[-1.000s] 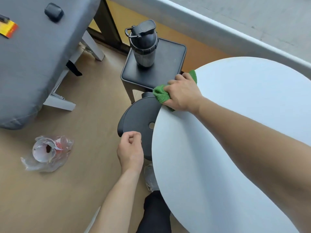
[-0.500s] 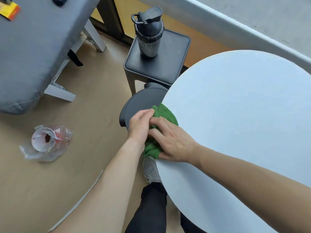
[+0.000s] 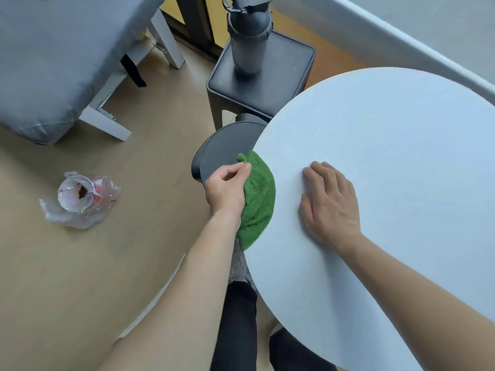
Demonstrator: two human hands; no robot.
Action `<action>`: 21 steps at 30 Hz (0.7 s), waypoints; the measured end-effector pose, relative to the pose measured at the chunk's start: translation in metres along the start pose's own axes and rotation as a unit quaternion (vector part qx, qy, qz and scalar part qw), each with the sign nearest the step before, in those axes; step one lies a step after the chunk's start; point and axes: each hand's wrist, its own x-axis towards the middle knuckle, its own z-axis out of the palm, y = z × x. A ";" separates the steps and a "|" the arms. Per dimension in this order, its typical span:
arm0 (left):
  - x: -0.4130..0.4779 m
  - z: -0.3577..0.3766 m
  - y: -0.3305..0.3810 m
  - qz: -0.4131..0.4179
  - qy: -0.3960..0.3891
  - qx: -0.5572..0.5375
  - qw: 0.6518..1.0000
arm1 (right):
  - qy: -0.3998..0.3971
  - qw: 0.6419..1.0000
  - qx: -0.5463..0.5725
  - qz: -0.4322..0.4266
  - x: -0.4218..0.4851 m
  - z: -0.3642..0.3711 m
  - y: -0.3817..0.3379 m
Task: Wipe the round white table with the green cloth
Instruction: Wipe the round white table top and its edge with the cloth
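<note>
Cloth [image 3: 258, 199] drapes lengthwise along the tabletop's [image 3: 388, 145] left edge, pinched by the left hand [image 3: 226, 187]; the right hand [image 3: 330, 203] lies flat, empty, just right of it.

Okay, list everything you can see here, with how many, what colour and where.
round table: one, white, right side
cloth: one, green, on the table's left edge
round stool: one, black, partly under the table
square stool: one, black, beyond the table
bottle: one, dark grey, upright on the square stool
plastic wrapper: one, clear, crumpled on the floor, left
padded board: one, grey, upper left
left hand: pinching the cloth
right hand: flat on the table
</note>
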 end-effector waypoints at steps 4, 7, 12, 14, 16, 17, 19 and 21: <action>-0.066 -0.037 -0.057 -0.063 0.082 -0.083 0.991 | 0.014 1.000 0.002 0.002 -0.001 -0.001 0.000; -0.070 -0.032 -0.061 -0.061 0.113 -0.082 0.988 | 0.020 1.000 0.009 0.002 -0.001 0.000 0.000; -0.029 -0.007 -0.026 -0.017 0.102 -0.039 0.994 | 0.028 1.000 0.006 -0.005 -0.002 0.001 0.000; -0.035 -0.007 -0.033 -0.001 0.107 -0.041 0.993 | 0.032 0.999 -0.014 -0.008 -0.002 0.001 0.001; -0.059 -0.017 -0.055 0.009 0.124 -0.063 0.990 | 0.041 0.998 -0.056 0.006 -0.004 -0.001 0.000; -0.075 -0.023 -0.070 0.008 0.135 -0.071 0.988 | 0.044 0.996 -0.071 0.020 -0.007 -0.003 0.000; -0.109 -0.035 -0.103 -0.007 0.158 -0.073 0.985 | 0.033 0.995 -0.080 0.044 -0.021 -0.006 0.000; -0.148 -0.039 -0.132 -0.024 0.175 -0.081 0.981 | 0.015 0.995 -0.079 0.055 -0.047 -0.010 0.004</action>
